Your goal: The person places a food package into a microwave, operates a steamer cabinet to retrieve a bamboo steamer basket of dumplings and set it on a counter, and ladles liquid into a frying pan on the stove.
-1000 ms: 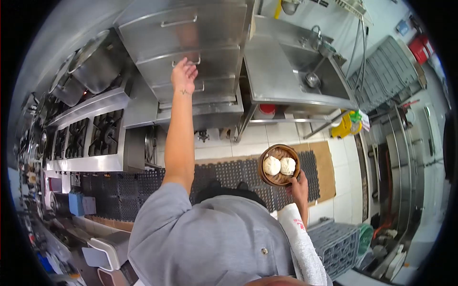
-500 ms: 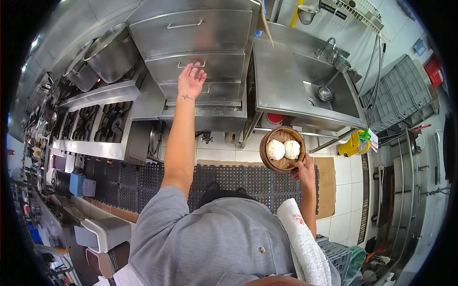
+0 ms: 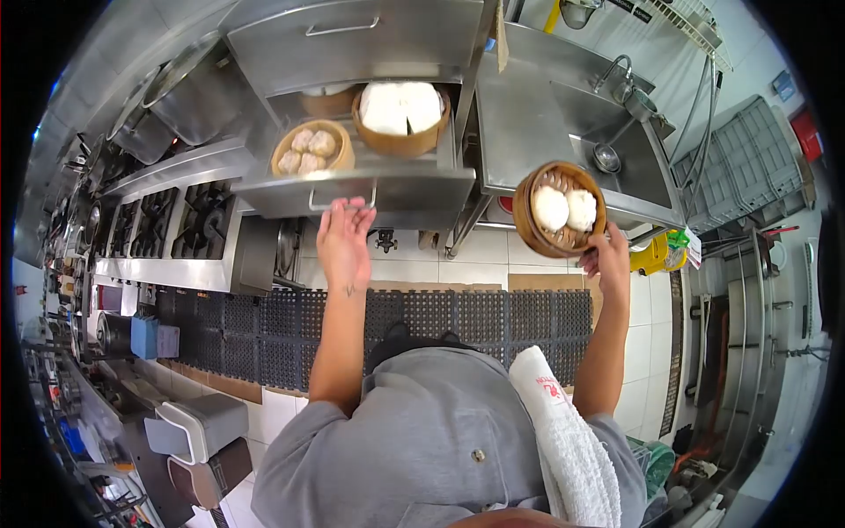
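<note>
My right hand point(image 3: 609, 262) grips the right rim of a round bamboo steamer basket point(image 3: 525, 216), held tilted in front of the steel counter. Inside it sit two white buns point(image 3: 551, 209). The fingers of my left hand point(image 3: 343, 246) are hooked on the handle point(image 3: 374, 192) of a pulled-out steel drawer point(image 3: 414, 207). In that drawer, a bamboo basket point(image 3: 345, 161) holds several pale dumplings point(image 3: 310, 150), and a larger one point(image 3: 396, 144) beside it holds white buns point(image 3: 387, 107). Part of another basket point(image 3: 324, 104) shows behind them, its contents mostly hidden.
A steel counter point(image 3: 519, 114) with a sink point(image 3: 607, 185) is at the right. On the left stand a gas stove point(image 3: 207, 233) and large pots point(image 3: 198, 92). Black rubber mats point(image 3: 475, 321) cover the floor. A yellow bucket point(image 3: 656, 255) stands near the counter leg.
The drawer has come open toward me with my left hand at its handle, revealing the baskets inside. My right hand has moved the steamer basket up and to the right.
</note>
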A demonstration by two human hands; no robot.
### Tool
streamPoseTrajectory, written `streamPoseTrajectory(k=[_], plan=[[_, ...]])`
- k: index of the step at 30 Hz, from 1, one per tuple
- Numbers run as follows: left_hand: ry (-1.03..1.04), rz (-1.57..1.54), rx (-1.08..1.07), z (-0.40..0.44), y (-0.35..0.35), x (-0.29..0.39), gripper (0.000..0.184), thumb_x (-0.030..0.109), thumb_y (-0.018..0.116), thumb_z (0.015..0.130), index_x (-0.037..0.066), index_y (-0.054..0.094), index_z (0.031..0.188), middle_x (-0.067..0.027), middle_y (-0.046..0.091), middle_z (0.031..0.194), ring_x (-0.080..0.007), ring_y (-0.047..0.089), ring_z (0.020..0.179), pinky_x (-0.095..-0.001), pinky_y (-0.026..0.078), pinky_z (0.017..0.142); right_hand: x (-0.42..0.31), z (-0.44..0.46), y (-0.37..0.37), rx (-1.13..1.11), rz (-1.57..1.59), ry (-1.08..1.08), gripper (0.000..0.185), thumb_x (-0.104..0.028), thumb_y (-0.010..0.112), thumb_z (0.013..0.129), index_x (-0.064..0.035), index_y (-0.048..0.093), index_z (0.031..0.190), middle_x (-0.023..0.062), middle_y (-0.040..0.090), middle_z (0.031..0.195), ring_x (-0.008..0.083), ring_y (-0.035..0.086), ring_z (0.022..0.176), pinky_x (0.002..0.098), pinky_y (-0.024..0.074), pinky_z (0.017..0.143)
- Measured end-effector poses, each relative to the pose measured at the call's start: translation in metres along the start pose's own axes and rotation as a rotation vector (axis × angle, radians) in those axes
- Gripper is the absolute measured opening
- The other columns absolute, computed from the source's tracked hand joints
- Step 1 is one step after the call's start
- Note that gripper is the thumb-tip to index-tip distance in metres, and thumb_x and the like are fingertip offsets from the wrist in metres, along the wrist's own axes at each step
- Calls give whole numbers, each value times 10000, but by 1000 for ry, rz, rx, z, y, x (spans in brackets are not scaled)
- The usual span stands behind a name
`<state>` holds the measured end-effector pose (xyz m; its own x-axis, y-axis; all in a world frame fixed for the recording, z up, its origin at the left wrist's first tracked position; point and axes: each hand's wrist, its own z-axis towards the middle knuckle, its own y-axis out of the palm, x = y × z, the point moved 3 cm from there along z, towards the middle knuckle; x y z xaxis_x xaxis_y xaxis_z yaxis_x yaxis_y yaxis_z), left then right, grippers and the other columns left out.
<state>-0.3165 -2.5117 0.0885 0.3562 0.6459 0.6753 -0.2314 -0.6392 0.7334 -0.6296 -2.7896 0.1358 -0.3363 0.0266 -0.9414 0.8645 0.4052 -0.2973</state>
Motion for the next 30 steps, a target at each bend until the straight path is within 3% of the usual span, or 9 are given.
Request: streamPoseTrajectory(k=[12, 14, 16, 19, 21, 25, 26, 28, 30], plan=[[-65, 123, 152, -94, -17, 30, 177, 192, 515, 984, 17, 534, 1004, -161, 634, 1011, -182, 629, 828, -338, 536, 802, -103, 26, 66, -398, -387, -74, 297, -121, 516, 790, 36, 583, 1033, 82, 561, 592, 136, 524, 421, 268, 389, 338], [-94, 311, 59, -94, -13, 44, 209, 190, 522, 980, -15, 549, 1013, -180, 667, 964, -186, 657, 753, -306, 554, 708, -100, 33, 67, -414, -410, -62, 293, -122, 517, 785, 33, 588, 1023, 79, 560, 595, 133, 517, 418, 269, 385, 337], [-201, 827, -71, -93, -21, 68, 256, 223, 568, 962, -23, 630, 926, -125, 694, 797, -138, 630, 600, -258, 523, 583, -96, 35, 64, -402, -347, -37, 295, -123, 518, 787, 36, 586, 1025, 82, 561, 596, 133, 519, 417, 271, 387, 337], [-162, 1141, -66, -94, 5, 100, 207, 195, 630, 917, 13, 658, 824, -93, 694, 780, -144, 592, 582, -268, 486, 571, -92, 36, 57, -403, -349, -38, 301, -113, 516, 792, 39, 586, 1042, 86, 560, 588, 132, 523, 414, 267, 386, 330], [801, 1504, -374, -82, 57, 120, 135, 155, 692, 846, 37, 670, 784, -68, 658, 708, -196, 554, 611, -320, 470, 591, -87, 37, 53, -409, -328, -33, 305, -108, 515, 793, 40, 586, 1050, 88, 560, 585, 131, 522, 411, 265, 385, 327], [1064, 1867, -729, -27, 117, 99, 109, 116, 718, 707, 35, 648, 723, -78, 625, 653, -239, 571, 777, -359, 484, 648, -82, 37, 43, -390, -244, -47, 321, -99, 514, 794, 50, 581, 1071, 90, 566, 587, 133, 517, 403, 262, 383, 322], [1068, 1871, -730, -9, 119, 90, 109, 116, 718, 707, 35, 648, 723, -78, 625, 653, -239, 571, 777, -359, 484, 648, -78, 38, 40, -387, -231, -50, 331, -96, 513, 793, 52, 576, 1083, 92, 569, 593, 135, 515, 402, 260, 382, 323], [1143, 2127, -1081, 19, 110, 57, 58, 103, 669, 672, 51, 645, 681, -76, 646, 656, -225, 589, 830, -331, 488, 654, -71, 37, 34, -382, -204, -37, 339, -91, 512, 792, 53, 570, 1094, 91, 566, 598, 135, 513, 402, 258, 378, 323], [1179, 2233, -1148, 30, 109, 40, 39, 100, 651, 668, 61, 649, 673, -74, 651, 655, -218, 597, 836, -314, 487, 652, -59, 36, 26, -376, -176, -18, 348, -86, 511, 791, 53, 565, 1105, 91, 564, 603, 135, 511, 402, 255, 375, 323]])
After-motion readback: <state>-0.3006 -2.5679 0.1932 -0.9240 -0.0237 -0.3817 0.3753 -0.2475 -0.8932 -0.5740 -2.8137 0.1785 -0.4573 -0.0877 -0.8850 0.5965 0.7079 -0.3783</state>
